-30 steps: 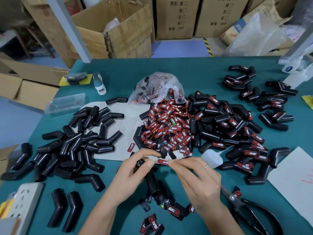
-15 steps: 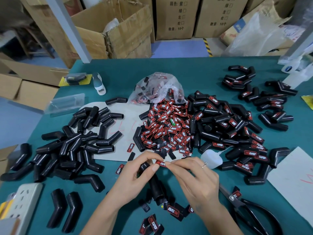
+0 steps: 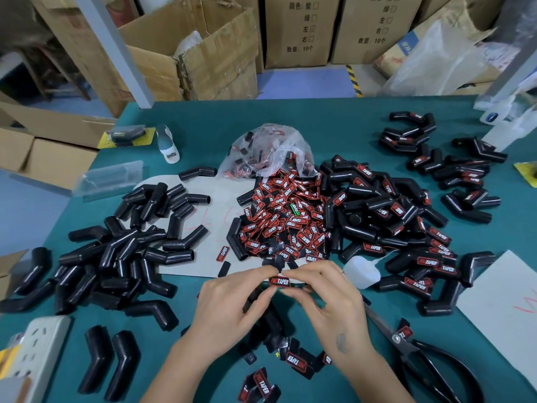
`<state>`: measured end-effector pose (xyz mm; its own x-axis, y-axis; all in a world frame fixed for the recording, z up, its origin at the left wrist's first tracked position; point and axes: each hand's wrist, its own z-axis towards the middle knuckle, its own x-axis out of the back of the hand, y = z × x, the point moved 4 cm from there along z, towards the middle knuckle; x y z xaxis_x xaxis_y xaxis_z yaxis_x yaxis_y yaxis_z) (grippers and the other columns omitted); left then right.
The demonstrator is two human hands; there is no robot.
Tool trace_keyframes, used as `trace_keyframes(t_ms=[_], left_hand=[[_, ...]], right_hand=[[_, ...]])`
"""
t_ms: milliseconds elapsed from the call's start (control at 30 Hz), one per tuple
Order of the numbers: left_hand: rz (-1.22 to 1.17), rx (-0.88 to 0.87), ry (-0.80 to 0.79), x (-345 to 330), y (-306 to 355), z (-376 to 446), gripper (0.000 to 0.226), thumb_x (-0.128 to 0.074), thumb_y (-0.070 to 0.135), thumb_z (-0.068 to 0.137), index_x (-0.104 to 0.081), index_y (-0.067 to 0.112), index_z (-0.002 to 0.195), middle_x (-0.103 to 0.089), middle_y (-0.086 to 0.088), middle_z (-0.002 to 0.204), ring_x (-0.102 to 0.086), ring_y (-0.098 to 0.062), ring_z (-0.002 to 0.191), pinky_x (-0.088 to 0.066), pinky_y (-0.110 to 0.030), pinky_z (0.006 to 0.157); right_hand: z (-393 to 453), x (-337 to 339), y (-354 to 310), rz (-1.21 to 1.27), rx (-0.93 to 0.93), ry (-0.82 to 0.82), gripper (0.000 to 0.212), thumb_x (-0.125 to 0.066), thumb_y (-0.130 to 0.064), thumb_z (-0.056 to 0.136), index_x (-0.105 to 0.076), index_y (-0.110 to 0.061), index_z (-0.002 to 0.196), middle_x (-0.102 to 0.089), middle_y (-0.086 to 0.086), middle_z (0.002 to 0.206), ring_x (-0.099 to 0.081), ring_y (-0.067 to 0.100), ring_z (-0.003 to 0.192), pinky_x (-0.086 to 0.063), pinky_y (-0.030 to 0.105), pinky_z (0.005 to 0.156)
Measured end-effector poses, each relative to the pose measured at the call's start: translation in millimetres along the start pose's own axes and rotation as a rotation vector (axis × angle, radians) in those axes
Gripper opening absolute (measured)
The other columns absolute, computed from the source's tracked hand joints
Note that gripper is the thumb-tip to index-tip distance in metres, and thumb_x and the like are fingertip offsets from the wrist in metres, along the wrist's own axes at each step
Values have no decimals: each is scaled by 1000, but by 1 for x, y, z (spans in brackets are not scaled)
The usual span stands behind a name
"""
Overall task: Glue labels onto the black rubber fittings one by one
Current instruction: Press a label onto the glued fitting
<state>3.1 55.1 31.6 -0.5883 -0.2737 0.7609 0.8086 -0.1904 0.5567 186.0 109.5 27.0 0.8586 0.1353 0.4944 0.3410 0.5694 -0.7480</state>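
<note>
Bag: crumpled clear plastic bag holding red-and-black labels.
Scissors: one black pair.
Grip: left hand and right hand pinch one red-and-black rubber label.

- One head-worn wide-angle view, looking forward and down, close over the tabletop.
- Cartons stand beyond its far edge.

Red-and-black label with white lettering is showing at frame centre, matching the red-black heap of labels above it. Glossy black fittings are crowding the left, over a teal table. Black-handled scissors are lying at lower right; brown cartons are lining the top.
</note>
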Motion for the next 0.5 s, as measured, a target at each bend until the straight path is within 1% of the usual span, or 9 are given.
trace_keyframes(t_ms=[33, 67, 133, 200, 300, 400, 433, 500], left_hand=[[12, -25, 13, 0, 0, 0, 20, -56, 41, 105, -63, 37, 123, -59, 20, 88, -40, 15, 64, -35, -11, 59], [22, -47, 25, -1, 0, 0, 20, -56, 39, 105, -64, 35, 123, -61, 19, 90, -43, 15, 69, -35, -12, 59], [27, -74, 47, -1, 0, 0, 20, -55, 39, 106, -64, 32, 123, -65, 18, 91, -50, 6, 78, -37, -14, 60], [26, -87, 57, -1, -1, -1, 20, -54, 40, 107, -64, 32, 123, -66, 17, 92, -53, -1, 76, -42, -18, 59], [23, -93, 61, -2, -2, 0, 21, -51, 42, 109, -63, 32, 123, -69, 16, 92, -58, -5, 74, -49, -24, 59], [15, -90, 62, -3, -1, 0, 23, -49, 45, 110, -61, 32, 125, -70, 15, 90, -59, -6, 72, -53, -31, 57], [10, -83, 65, -3, -1, 0, 25, -48, 47, 110, -60, 32, 127, -72, 15, 94, -62, -6, 75, -54, -32, 58], [-10, -49, 70, -3, -3, 1, 33, -46, 53, 109, -57, 33, 133, -76, 15, 109, -70, -7, 83, -57, -30, 67]], right_hand=[[0, 0, 0, -1, 0, -2, 27, -69, -37, 98, -80, -17, 112, -68, -7, 101, -66, 15, 96, -58, 37, 77], [0, 0, 1, -3, -1, -2, 26, -70, -37, 98, -80, -17, 112, -67, -7, 101, -66, 15, 96, -58, 37, 77], [0, -1, 2, 6, -10, -2, 23, -72, -36, 97, -80, -19, 111, -67, -9, 101, -66, 14, 97, -58, 36, 77], [-1, -1, 2, 18, -18, -1, 21, -73, -36, 98, -80, -21, 110, -66, -11, 101, -66, 13, 97, -57, 36, 78], [0, 0, 2, 21, -16, 2, 19, -73, -36, 98, -79, -22, 110, -65, -14, 103, -66, 11, 97, -57, 35, 78], [0, 1, 1, 31, -19, -3, 19, -73, -36, 98, -79, -23, 110, -64, -14, 104, -66, 12, 97, -57, 35, 77], [1, 1, 0, 30, -21, -3, 19, -73, -36, 98, -78, -23, 110, -65, -14, 105, -67, 13, 97, -57, 35, 77], [1, 2, 0, 35, -36, 5, 18, -72, -37, 98, -78, -24, 110, -65, -14, 105, -68, 13, 97, -58, 33, 77]])
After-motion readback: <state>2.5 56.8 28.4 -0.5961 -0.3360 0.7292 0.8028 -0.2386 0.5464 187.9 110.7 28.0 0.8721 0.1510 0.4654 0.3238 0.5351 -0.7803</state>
